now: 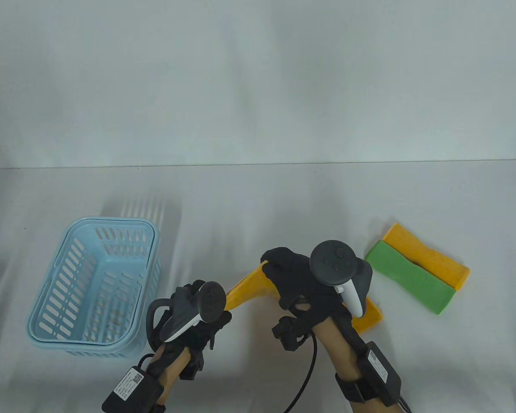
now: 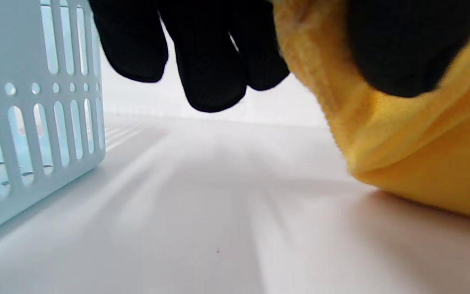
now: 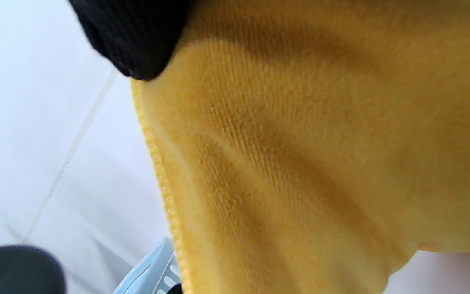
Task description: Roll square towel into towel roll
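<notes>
We see right hand (image 1: pixel 303 279) and left hand (image 1: pixel 198 316) pinching yellow towel (image 1: pixel 245 290) ends (middle hidden). Risk: uneven pull, roll skews, nudges basket (image 1: pixel 47 297).

On a white table (image 1: pixel 258 202), the left hand (image 1: pixel 198 320) and the right hand (image 1: pixel 303 282) both grip a yellow towel (image 1: pixel 245 290) that runs between them and shows again by the right wrist. A pale blue slotted basket (image 1: pixel 92 286) stands just left of the left hand. To the right, apart from the hands, a folded green towel (image 1: pixel 410 277) lies against a folded yellow one (image 1: pixel 432 256).
</notes>
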`<state>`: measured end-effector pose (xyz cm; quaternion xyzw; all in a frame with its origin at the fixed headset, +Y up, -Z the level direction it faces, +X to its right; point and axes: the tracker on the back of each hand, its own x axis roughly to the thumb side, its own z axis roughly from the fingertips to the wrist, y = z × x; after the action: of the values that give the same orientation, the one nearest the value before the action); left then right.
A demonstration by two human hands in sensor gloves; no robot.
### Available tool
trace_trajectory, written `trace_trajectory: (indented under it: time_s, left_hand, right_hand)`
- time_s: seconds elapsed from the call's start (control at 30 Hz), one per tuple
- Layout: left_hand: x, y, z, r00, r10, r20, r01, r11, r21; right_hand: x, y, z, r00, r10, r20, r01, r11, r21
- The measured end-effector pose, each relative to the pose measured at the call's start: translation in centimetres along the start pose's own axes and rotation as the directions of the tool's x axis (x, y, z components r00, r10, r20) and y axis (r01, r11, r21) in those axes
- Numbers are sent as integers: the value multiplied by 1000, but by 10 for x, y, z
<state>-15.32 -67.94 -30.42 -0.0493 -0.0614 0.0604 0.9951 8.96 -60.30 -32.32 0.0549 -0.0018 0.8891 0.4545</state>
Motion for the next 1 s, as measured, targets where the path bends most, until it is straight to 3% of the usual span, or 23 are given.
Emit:
trace_trajectory:
  time_s: [0.1, 0.37, 0.73, 0.9, 1.0]
  left_hand:
    - [-2, 7, 3, 998, 67, 9, -67, 998, 3]
    - [-13, 29, 12, 982, 189, 10, -189, 974, 124]
    - [-33, 56, 22, 900, 434, 41, -429, 868, 251]
    - [-26, 70, 24, 915, 399, 69, -402, 877, 262]
    - [-24, 96, 22, 907, 411, 98, -421, 862, 282]
  right_hand:
    - [-5, -7, -2, 1000, -15, -17, 14, 999, -28]
    - [-18, -23, -5, 996, -74, -53, 67, 991, -117]
    - [-15, -42, -2, 985, -169, -27, 164, 977, -139]
    - [-5, -56, -1, 986, -167, -9, 164, 976, -142]
    - [6, -74, -2, 992, -126, 6, 126, 985, -118]
